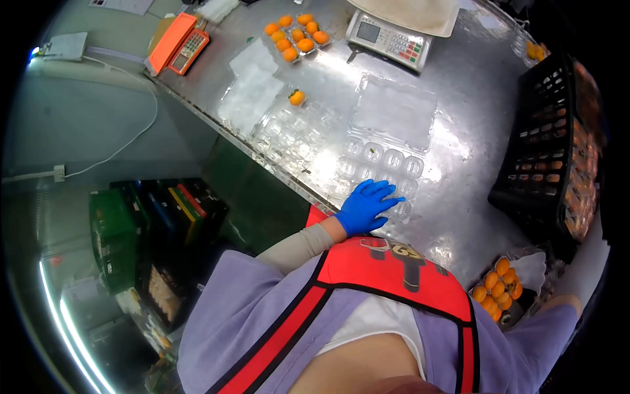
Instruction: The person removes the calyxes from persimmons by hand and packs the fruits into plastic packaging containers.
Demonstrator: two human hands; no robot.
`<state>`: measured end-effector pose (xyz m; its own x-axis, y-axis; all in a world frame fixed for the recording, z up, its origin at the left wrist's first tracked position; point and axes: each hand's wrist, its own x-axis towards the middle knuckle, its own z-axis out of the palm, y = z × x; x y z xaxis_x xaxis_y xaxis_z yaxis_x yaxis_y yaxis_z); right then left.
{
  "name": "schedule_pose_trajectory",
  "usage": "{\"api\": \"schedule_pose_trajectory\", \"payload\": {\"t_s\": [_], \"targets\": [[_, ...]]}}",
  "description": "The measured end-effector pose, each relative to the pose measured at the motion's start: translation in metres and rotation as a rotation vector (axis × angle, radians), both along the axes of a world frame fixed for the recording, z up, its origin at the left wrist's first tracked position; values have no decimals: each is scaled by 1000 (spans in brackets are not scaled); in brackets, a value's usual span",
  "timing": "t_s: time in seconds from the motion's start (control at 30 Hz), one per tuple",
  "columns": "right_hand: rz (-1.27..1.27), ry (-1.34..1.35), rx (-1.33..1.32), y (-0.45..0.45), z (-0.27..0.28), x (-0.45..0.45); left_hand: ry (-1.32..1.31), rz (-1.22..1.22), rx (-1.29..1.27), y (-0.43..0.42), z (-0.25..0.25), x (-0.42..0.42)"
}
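Observation:
My left hand (367, 207), in a blue glove, rests with fingers spread on the near edge of a clear plastic tray (392, 159) with round hollows. The tray's lid lies open beyond it on the metal table (459, 164). My right hand is out of sight; only the right sleeve and forearm show at the lower right, beside a clear pack of orange fruit (499, 286). Another clear tray (282, 134) lies to the left, with a single orange fruit (296, 98) at its far edge.
A filled fruit pack (296, 37) sits at the back. Behind the tray stands a white scale (387, 39). An orange device with keys (180, 49) is at the far left corner. A black basket (538, 157) holding packs stands on the right. Crates (115, 240) stand below left.

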<state>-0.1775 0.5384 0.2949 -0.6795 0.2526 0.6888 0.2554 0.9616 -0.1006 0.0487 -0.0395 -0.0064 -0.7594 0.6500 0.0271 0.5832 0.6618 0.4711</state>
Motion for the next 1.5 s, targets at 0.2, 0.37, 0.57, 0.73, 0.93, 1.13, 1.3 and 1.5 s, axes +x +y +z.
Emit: {"api": "schedule_pose_trajectory", "payload": {"t_s": [0.2,0.37,0.57,0.73,0.93,1.13,1.3,1.5], "targets": [[440,475,-243,-111,69,127,83,-20,0,-18,-6,-23],[640,680,-1128,-97,43,211,117,38,-44,-27,-2,-33],[698,45,-1397,-224,-122,243,104,122,54,-36,11,-30],[464,-274,-1510,-269,-223,237,235,446,280,-83,15,-77],[243,-165,-1951,-246,-305,242,299,606,397,-127,4,-139],[130,-176,-2079,-256,-329,246,-167,464,406,-97,7,-141],[127,-158,-1948,-253,-342,246,301,666,287,-139,8,-192],[220,-320,-1586,-254,-341,239,99,948,9,-225,-17,-234]]}}
